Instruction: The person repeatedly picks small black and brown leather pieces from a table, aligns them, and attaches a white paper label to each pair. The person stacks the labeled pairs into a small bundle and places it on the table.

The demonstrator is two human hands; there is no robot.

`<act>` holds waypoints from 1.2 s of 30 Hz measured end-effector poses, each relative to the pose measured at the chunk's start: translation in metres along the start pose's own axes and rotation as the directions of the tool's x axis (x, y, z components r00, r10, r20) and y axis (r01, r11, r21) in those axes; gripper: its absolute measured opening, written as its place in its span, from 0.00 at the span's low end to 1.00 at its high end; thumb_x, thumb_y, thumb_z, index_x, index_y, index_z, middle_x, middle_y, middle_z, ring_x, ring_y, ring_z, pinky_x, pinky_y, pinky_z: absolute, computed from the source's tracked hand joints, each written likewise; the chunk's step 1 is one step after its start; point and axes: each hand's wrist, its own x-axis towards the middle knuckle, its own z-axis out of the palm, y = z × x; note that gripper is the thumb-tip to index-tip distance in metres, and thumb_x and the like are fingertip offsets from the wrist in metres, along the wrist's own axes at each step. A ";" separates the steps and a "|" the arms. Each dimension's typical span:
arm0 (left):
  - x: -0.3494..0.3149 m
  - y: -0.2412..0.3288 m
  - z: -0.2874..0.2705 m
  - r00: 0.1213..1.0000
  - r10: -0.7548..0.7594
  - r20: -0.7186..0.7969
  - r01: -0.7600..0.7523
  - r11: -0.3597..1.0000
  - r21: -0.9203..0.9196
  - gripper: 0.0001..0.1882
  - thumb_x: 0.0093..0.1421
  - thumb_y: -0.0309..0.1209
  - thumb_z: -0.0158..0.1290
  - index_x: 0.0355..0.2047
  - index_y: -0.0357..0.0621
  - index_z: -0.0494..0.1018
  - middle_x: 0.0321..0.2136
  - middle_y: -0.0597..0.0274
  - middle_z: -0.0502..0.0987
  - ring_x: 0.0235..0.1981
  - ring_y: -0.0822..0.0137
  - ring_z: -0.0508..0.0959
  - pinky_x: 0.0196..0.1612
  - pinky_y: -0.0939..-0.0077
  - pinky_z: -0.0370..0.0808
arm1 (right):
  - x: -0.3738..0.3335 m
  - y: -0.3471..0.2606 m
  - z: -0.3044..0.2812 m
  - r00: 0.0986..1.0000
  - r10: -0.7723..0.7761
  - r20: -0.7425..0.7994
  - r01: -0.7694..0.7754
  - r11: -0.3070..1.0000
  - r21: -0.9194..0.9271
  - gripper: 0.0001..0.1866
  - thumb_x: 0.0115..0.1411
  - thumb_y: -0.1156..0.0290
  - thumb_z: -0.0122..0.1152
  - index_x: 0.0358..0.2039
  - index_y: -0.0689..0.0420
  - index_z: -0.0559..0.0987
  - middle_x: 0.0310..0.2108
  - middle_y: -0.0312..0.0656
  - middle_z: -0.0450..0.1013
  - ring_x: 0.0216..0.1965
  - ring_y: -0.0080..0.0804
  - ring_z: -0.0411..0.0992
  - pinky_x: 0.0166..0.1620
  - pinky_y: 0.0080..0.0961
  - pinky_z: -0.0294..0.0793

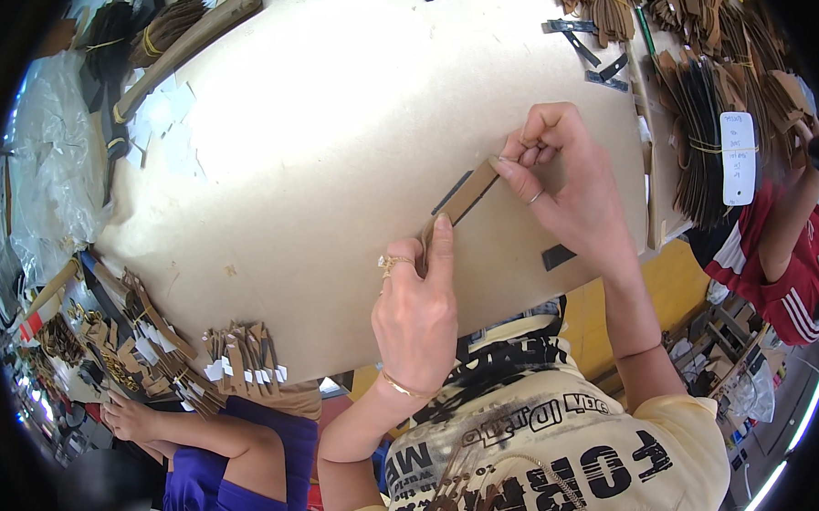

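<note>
Pinched black-edged brown strip (471,194) toward opposite ends with left hand (418,305) and right hand (568,180); seemingly unfinished, not yet set down (loose black strips (583,50) on desk (287,169) perhaps remaining).

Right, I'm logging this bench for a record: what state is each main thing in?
Strip: held, slanting
Left hand: gripping the strip's lower end
Right hand: fingers curled at its upper end
Black strips: loose, scattered
Black bundle: banded, tagged
Clear plastic: crumpled
White scraps: loose
</note>
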 end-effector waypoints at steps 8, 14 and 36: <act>0.002 0.002 -0.001 0.999 -0.019 -0.046 0.022 0.999 0.050 0.24 0.55 0.20 0.55 0.54 0.45 0.76 0.33 0.60 0.71 0.30 0.62 0.78 0.28 0.67 0.77 | -0.031 0.005 0.026 0.815 -0.577 0.053 0.396 0.488 -0.778 0.19 0.51 0.73 0.59 0.46 0.56 0.82 0.51 0.43 0.72 0.55 0.37 0.68 0.54 0.37 0.69; 0.004 -0.016 -0.007 0.997 0.033 -0.068 -0.042 0.991 -0.126 0.21 0.57 0.22 0.55 0.52 0.50 0.78 0.33 0.61 0.73 0.29 0.59 0.78 0.30 0.68 0.76 | -0.048 -0.009 0.041 0.879 -0.445 0.169 0.381 0.446 -0.810 0.21 0.55 0.70 0.56 0.50 0.63 0.78 0.55 0.46 0.71 0.58 0.44 0.69 0.60 0.37 0.69; 0.028 -0.066 -0.037 0.809 -0.023 -0.588 -0.095 0.981 -0.170 0.15 0.59 0.28 0.61 0.46 0.37 0.77 0.43 0.48 0.77 0.45 0.50 0.77 0.50 0.62 0.73 | -0.027 -0.022 0.042 0.982 -0.084 -0.168 0.072 0.994 -0.077 0.10 0.59 0.70 0.66 0.38 0.60 0.80 0.31 0.46 0.80 0.32 0.40 0.81 0.37 0.33 0.78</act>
